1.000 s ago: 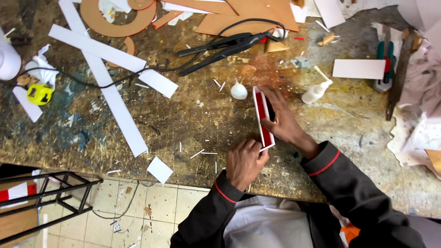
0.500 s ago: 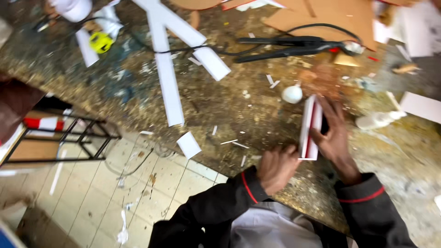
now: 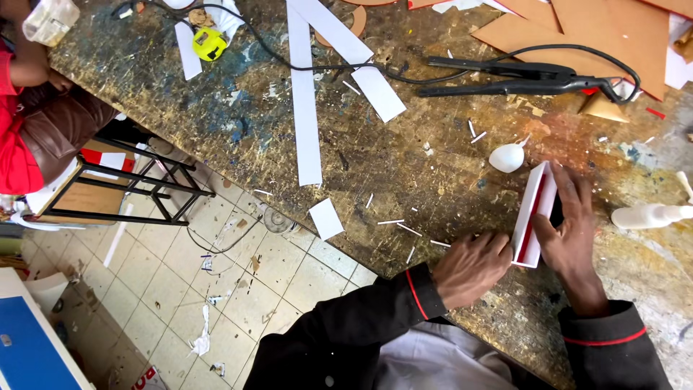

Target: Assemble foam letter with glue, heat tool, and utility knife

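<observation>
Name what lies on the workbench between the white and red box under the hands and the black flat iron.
In the head view, a small white egg-shaped piece and scattered white slivers lie between the box and the flat iron.
</observation>
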